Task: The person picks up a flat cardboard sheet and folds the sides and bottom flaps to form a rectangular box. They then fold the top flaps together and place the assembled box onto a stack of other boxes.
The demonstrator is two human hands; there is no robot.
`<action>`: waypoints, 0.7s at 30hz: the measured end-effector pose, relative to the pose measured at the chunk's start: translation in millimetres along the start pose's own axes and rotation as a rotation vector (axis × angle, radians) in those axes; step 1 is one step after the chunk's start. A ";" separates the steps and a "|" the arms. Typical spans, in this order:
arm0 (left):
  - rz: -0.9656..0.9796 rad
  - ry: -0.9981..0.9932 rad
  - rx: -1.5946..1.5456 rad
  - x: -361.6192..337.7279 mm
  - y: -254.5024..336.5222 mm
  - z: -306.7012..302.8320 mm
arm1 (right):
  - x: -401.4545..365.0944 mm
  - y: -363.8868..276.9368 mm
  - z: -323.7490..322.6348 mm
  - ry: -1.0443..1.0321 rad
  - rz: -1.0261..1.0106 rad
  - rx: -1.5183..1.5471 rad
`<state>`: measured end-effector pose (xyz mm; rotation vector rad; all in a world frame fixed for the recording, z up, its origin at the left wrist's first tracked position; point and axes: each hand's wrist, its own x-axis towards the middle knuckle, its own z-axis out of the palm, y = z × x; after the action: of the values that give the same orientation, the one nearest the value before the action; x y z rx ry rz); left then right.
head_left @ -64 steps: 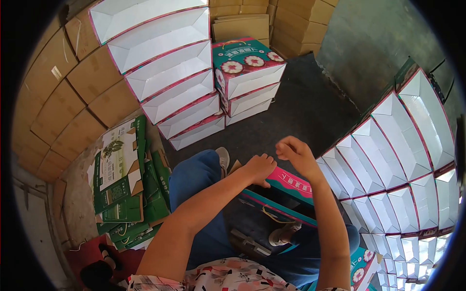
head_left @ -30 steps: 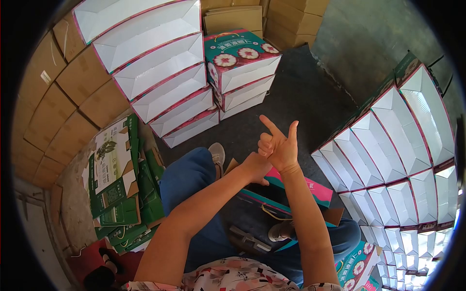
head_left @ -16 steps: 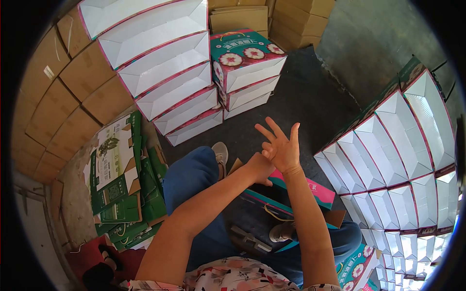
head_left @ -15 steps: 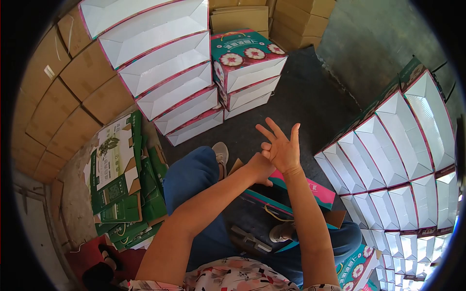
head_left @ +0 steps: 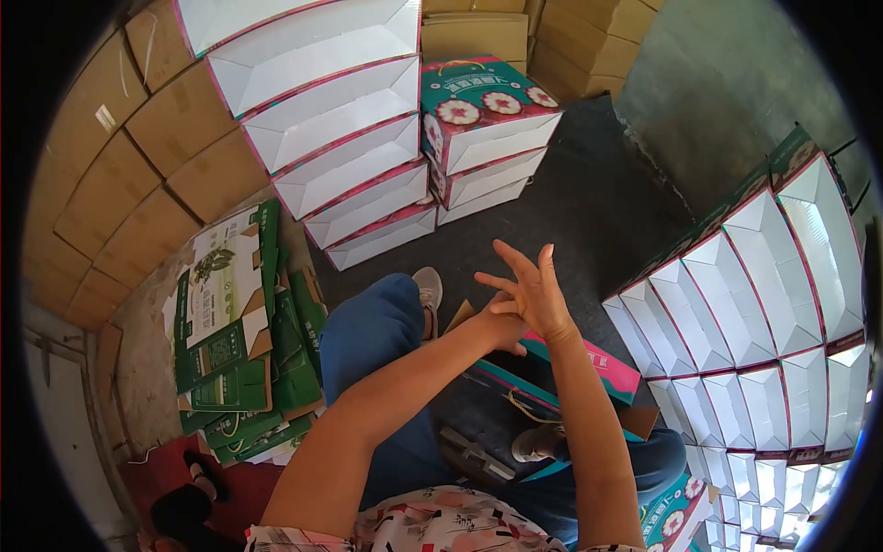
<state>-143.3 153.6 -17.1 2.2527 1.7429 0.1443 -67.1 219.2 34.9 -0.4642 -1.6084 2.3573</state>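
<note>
I sit with a flat teal and pink carton (head_left: 589, 368) lying between my knees. My left hand (head_left: 501, 329) rests on the carton's near left edge, fingers curled onto it. My right hand (head_left: 526, 290) is raised just above the left one, palm away from me, fingers spread, holding nothing. A yellow cord handle (head_left: 526, 409) hangs from the carton's near side.
Stacked folded white cartons with pink edges (head_left: 340, 156) rise ahead left, a shorter printed stack (head_left: 483, 129) beside them, and a long row (head_left: 763, 285) leans at the right. Flat green cartons (head_left: 235, 331) lie at my left. Brown boxes (head_left: 138, 166) line the wall.
My right hand went from a fist over the carton to raised with two fingers out, then all fingers spread, now tilted a little left. My left hand stayed on the carton.
</note>
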 end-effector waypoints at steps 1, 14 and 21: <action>-0.012 -0.001 0.003 0.2 -0.2 2.6 | -0.6 0.3 1.1 0.002 0.004 -0.032; -0.068 -0.015 -0.024 1.0 0.8 1.2 | -0.2 4.4 11.7 0.087 0.025 -0.298; -0.060 -0.003 -0.029 1.6 -0.1 3.2 | -1.8 1.2 15.6 0.095 0.040 -0.299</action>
<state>-142.2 154.7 -20.3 2.1773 1.7932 0.1526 -71.7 204.8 39.3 -0.6618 -1.9294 2.0926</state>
